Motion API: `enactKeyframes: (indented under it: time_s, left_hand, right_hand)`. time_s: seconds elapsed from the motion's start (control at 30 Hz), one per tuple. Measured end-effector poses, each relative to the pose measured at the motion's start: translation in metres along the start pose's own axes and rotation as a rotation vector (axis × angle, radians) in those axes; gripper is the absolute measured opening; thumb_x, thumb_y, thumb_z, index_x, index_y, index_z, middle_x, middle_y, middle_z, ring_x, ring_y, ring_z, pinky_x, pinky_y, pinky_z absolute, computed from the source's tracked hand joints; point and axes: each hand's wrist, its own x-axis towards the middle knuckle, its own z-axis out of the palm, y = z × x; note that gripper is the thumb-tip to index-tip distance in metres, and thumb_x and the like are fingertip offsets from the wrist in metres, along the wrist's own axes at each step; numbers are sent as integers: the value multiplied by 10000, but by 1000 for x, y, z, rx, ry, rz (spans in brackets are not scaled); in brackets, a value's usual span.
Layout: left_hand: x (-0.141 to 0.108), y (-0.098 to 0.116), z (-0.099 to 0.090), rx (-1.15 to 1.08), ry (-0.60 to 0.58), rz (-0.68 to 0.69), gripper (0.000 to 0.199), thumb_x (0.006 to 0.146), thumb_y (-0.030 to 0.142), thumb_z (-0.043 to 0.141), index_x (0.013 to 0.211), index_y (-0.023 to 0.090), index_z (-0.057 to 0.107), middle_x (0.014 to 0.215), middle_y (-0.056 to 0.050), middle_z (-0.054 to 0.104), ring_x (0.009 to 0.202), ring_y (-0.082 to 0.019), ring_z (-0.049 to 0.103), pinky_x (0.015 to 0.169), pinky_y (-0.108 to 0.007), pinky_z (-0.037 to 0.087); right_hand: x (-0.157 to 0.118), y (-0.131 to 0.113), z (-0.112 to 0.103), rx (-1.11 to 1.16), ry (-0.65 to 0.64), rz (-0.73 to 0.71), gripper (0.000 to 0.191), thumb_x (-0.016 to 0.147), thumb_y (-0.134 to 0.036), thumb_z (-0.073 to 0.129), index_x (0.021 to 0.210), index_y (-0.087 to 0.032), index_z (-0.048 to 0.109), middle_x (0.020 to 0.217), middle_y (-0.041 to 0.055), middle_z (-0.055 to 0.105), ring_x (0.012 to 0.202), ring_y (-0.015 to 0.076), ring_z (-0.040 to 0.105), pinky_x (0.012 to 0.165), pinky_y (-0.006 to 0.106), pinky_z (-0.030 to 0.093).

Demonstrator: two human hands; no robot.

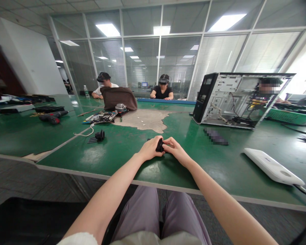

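Note:
Near the front edge of the green table [112, 160], at the middle, a small black object [159, 145] is held between both hands. My left hand [151, 148] wraps round its left side, fingers over the top and thumb beneath. On the right side, my right hand [175, 149] pinches it with thumb and fingertips. The fingers hide much of the object, so its exact shape is unclear. To the left, a black round part with prongs [99, 135] lies on the table.
An open computer case [234, 100] stands at the right, with a blurred dark object [216, 136] and a white device [272, 166] before it. Circuit boards [100, 117], a brown cloth bag [119, 98] and a red-black power tool [53, 116] are leftward. People sit across the table.

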Motion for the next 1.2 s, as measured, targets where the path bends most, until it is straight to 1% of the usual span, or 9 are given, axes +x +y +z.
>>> enactKeyframes:
  time_s: [0.23,0.37,0.5,0.6,0.73,0.9,1.03,1.1,1.2]
  left_hand:
    - [0,-1,0,1,0,4,550,636,304,621,1099,226,334,1052,-47,509,938,-222,523,767,-328,414]
    - [0,-1,0,5,-6,-6,551,623,283,627,1093,231,344,1011,-37,521,897,-221,537,735,-324,420]
    - [0,-2,1,3,-1,-5,564,619,295,633,1096,230,339,1024,-40,520,921,-225,531,753,-330,418]
    - [1,-2,2,1,3,0,564,626,305,630,1099,228,333,1034,-45,521,923,-225,531,755,-331,421]
    - [0,-2,1,7,5,8,556,636,310,622,1102,224,331,1047,-50,515,934,-226,527,763,-331,420]
    - [0,-1,0,14,-3,11,549,635,299,621,1099,224,336,1015,-41,523,899,-223,539,731,-324,426]
    - [0,-2,1,11,-3,9,567,629,312,630,1102,220,331,1036,-47,519,916,-228,532,752,-330,422]
    - [0,-2,1,9,-3,7,568,629,314,629,1103,219,332,1047,-50,514,927,-229,526,763,-332,417]
    - [0,-1,1,8,-5,0,558,638,310,620,1107,218,334,1040,-48,514,924,-225,524,762,-328,414]
  right_hand:
    - [0,2,-1,-12,11,28,303,668,-304,625,936,-233,501,869,2,576,752,138,579,705,314,457]
    - [0,1,-1,-1,-15,12,306,621,-276,669,875,-231,503,858,-7,594,784,147,582,731,316,459]
    - [0,1,0,2,-5,-1,237,659,-307,635,836,-222,501,842,-10,600,775,139,578,725,305,455]
    - [1,3,-1,-4,6,4,233,678,-311,617,865,-223,510,831,-8,597,757,134,575,709,296,451]
    - [1,5,-3,-7,1,23,288,687,-303,608,946,-231,506,847,0,590,733,135,577,685,301,453]
    - [0,2,-2,-2,-17,10,292,634,-270,662,872,-232,498,851,-10,594,762,139,577,720,308,451]
    - [0,1,0,-7,0,3,214,684,-303,615,842,-224,495,840,-6,595,793,137,567,745,306,441]
    - [0,2,0,-11,10,7,207,697,-311,601,852,-221,498,836,-4,592,790,135,564,743,304,441]
    - [0,5,0,-16,20,18,263,697,-310,599,922,-226,491,853,-2,584,774,135,569,735,309,443]
